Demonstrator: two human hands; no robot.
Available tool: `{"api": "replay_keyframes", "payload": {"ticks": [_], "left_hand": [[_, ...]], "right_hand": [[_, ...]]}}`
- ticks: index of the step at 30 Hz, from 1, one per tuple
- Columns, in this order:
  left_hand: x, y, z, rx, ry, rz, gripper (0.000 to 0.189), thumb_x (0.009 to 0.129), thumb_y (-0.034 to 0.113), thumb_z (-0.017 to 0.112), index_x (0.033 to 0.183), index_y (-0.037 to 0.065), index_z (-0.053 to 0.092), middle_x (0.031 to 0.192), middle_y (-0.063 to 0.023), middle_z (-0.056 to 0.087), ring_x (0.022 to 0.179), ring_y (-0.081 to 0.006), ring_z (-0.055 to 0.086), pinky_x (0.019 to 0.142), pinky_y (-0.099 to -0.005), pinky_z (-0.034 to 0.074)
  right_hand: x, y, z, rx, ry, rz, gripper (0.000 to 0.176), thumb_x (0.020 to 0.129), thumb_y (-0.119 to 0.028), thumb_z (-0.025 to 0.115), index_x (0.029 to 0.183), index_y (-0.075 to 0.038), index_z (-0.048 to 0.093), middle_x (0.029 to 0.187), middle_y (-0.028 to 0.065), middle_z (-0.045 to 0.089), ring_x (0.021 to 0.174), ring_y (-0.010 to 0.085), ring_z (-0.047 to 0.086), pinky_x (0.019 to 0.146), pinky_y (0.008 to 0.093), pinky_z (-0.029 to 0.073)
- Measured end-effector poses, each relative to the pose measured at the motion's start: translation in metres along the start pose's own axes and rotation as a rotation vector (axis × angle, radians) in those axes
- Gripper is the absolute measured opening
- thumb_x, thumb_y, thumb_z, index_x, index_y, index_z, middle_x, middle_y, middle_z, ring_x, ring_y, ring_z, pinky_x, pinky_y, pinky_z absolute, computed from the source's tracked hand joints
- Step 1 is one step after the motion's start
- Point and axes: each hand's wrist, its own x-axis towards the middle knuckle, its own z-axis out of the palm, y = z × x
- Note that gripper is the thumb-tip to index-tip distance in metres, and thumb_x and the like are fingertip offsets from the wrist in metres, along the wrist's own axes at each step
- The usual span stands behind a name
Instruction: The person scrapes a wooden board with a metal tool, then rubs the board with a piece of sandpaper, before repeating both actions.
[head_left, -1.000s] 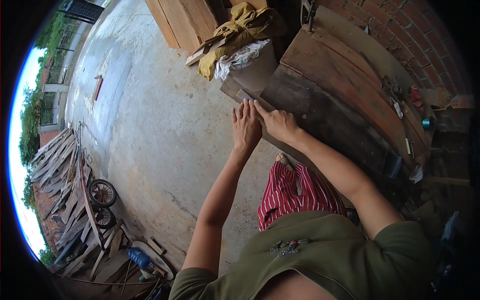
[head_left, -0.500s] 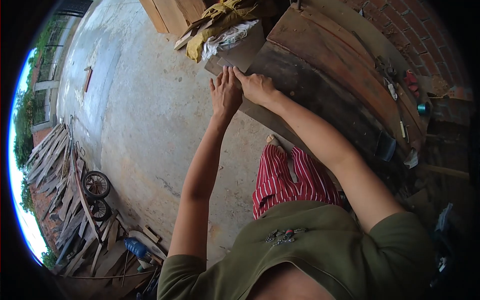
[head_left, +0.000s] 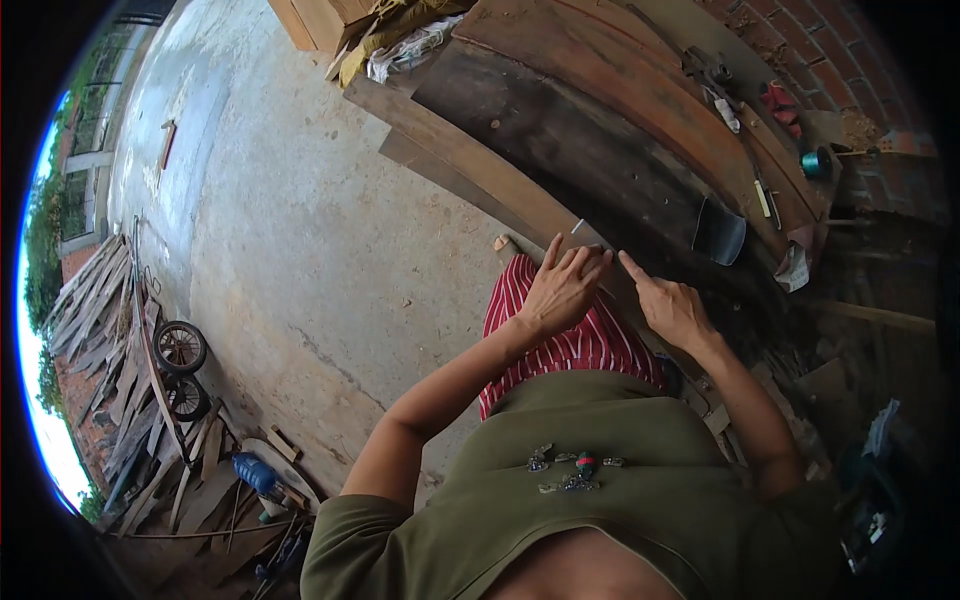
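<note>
Two bare hands meet over one plank point(head_left: 465, 143): the left hand point(head_left: 560, 295) and the right hand point(head_left: 678, 312). One small strip point(head_left: 590, 236) lies between them and the wood, and one more plank edge point(head_left: 435, 172) shows beneath, on the floor side. Beyond stand one dark board point(head_left: 590, 125) and one red-brown board point(head_left: 610, 70), with one spool point(head_left: 815, 162), one red cloth point(head_left: 780, 105), one bent sheet point(head_left: 718, 232) and one scrap point(head_left: 793, 268) farther right. Two wheels point(head_left: 180, 347) and one blue bottle point(head_left: 254, 472) sit at the left by a heap of slats point(head_left: 110, 400) too jumbled to count. The plank is flat, long and light brown; the dark board looks scuffed, the sheet smooth and curved, the wall point(head_left: 840, 70) rough brick, the floor point(head_left: 280, 230) stained concrete. The strip is greyish and flat with a whitish end, which pokes out just past the left fingertips, away from the body. The left fingers bend over its near part, index stretched apart; the right index points straight at it, the other right fingers curled. Whether either hand grips the strip or merely presses it, I cannot tell.
</note>
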Motion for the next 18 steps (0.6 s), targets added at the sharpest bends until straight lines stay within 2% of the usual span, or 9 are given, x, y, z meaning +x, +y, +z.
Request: {"api": "replay_keyframes", "payload": {"ticks": [2,3,5,6,7,9,13,15,18], "left_hand": [[0.004,0.011,0.008,0.050,0.049,0.041,0.068,0.083,0.022,0.067,0.146,0.015,0.042,0.148,-0.0087,0.040,0.137,-0.0244,0.040,0.120,-0.0554,0.017],[0.009,0.013,0.012,0.081,0.073,0.062,0.070,0.084,0.025,0.069,0.147,0.017,0.041,0.151,-0.0075,0.038,0.139,-0.0238,0.038,0.120,-0.0557,0.014],[0.019,0.009,0.021,0.212,0.056,0.130,0.072,0.084,0.042,0.067,0.147,0.017,0.041,0.148,-0.0043,0.042,0.139,-0.0221,0.038,0.120,-0.0598,0.010],[0.024,0.000,0.025,0.236,0.007,0.173,0.075,0.082,0.046,0.068,0.147,0.019,0.042,0.147,-0.0018,0.044,0.139,-0.0207,0.038,0.120,-0.0617,0.009],[0.029,-0.009,0.026,0.264,-0.038,0.214,0.078,0.079,0.051,0.069,0.147,0.021,0.042,0.146,0.0007,0.046,0.139,-0.0193,0.038,0.120,-0.0635,0.008],[0.034,-0.013,0.016,0.328,-0.097,0.261,0.074,0.077,0.050,0.070,0.143,0.026,0.048,0.139,0.0043,0.053,0.135,-0.0158,0.043,0.119,-0.0676,0.005],[0.056,-0.028,0.003,0.526,-0.067,0.436,0.071,0.072,0.045,0.074,0.137,0.026,0.054,0.127,0.0075,0.060,0.123,-0.0099,0.054,0.121,-0.0649,0.005],[0.062,-0.034,-0.002,0.548,-0.125,0.449,0.062,0.074,0.043,0.074,0.132,0.027,0.059,0.124,0.0101,0.061,0.122,-0.0090,0.055,0.121,-0.0627,0.006],[0.069,-0.059,-0.028,0.583,-0.110,0.330,0.067,0.072,0.043,0.076,0.134,0.028,0.058,0.128,0.0098,0.061,0.123,-0.0098,0.055,0.122,-0.0605,0.005]], "right_hand": [[-0.042,0.026,0.002,0.187,0.116,0.086,0.054,0.096,-0.013,0.051,0.148,-0.007,0.036,0.084,0.0270,0.066,0.077,0.0441,0.066,0.067,0.0507,0.054],[-0.060,0.042,0.008,0.188,0.119,0.106,0.054,0.096,-0.013,0.051,0.148,-0.007,0.036,0.084,0.0270,0.066,0.077,0.0441,0.066,0.067,0.0507,0.054],[-0.094,0.071,0.023,0.262,0.306,0.160,0.052,0.099,-0.018,0.051,0.146,-0.002,0.037,0.097,0.0308,0.066,0.088,0.0472,0.065,0.073,0.0514,0.052],[-0.107,0.076,0.023,0.323,0.311,0.210,0.052,0.099,-0.021,0.052,0.143,0.001,0.038,0.109,0.0337,0.063,0.099,0.0490,0.061,0.080,0.0518,0.051],[-0.121,0.082,0.027,0.325,0.314,0.225,0.052,0.099,-0.021,0.052,0.143,0.001,0.038,0.109,0.0337,0.063,0.099,0.0490,0.061,0.080,0.0518,0.051],[-0.138,0.093,0.039,0.369,0.317,0.249,0.053,0.099,-0.024,0.051,0.144,0.001,0.038,0.115,0.0345,0.060,0.104,0.0497,0.059,0.085,0.0510,0.051],[-0.161,0.103,0.056,0.370,0.249,0.266,0.065,0.097,-0.034,0.055,0.147,0.001,0.033,0.116,0.0344,0.060,0.102,0.0493,0.061,0.085,0.0516,0.051],[-0.166,0.102,0.061,0.405,0.193,0.316,0.066,0.097,-0.038,0.056,0.147,-0.001,0.034,0.112,0.0335,0.062,0.102,0.0485,0.061,0.085,0.0493,0.051],[-0.162,0.096,0.066,0.394,0.258,0.235,0.065,0.098,-0.037,0.054,0.149,-0.003,0.033,0.103,0.0335,0.064,0.094,0.0481,0.063,0.078,0.0508,0.051]]}}
